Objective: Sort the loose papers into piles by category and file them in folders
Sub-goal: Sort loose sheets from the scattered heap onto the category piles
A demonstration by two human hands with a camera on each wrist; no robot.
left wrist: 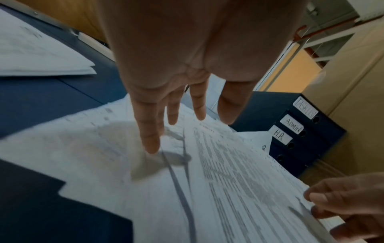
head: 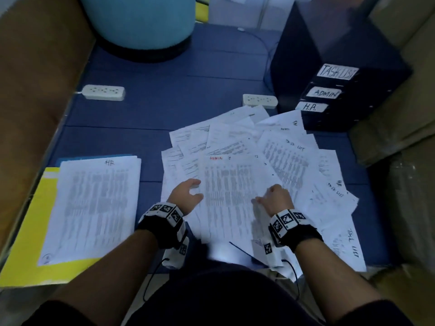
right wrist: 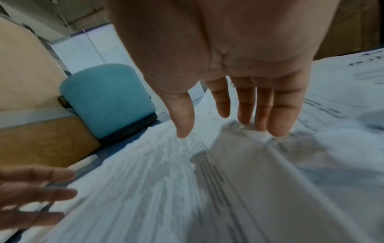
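Loose printed papers [head: 294, 161] lie fanned over the blue mat [head: 141, 118]. On top, in the middle, is a sheet marked ADMIN [head: 230, 184] in red. My left hand [head: 188, 191] is at that sheet's left edge; its straight, spread fingers [left wrist: 151, 144] reach down to the paper. My right hand [head: 270, 196] is at the sheet's right edge, thumb lying on it. Its fingers [right wrist: 278, 129] are straight and rest on a raised bit of paper [right wrist: 259, 172]. At the left, a squared pile marked HR [head: 94, 203] lies on a yellow folder [head: 30, 243].
Dark binders [head: 329, 97] labelled TASKLIST, ADMIN and H.R. stand at the back right. Two white power strips [head: 103, 92] [head: 260, 100] lie on the mat. A teal stool [head: 138, 20] stands at the back, with cardboard boxes [head: 400, 114] on the right.
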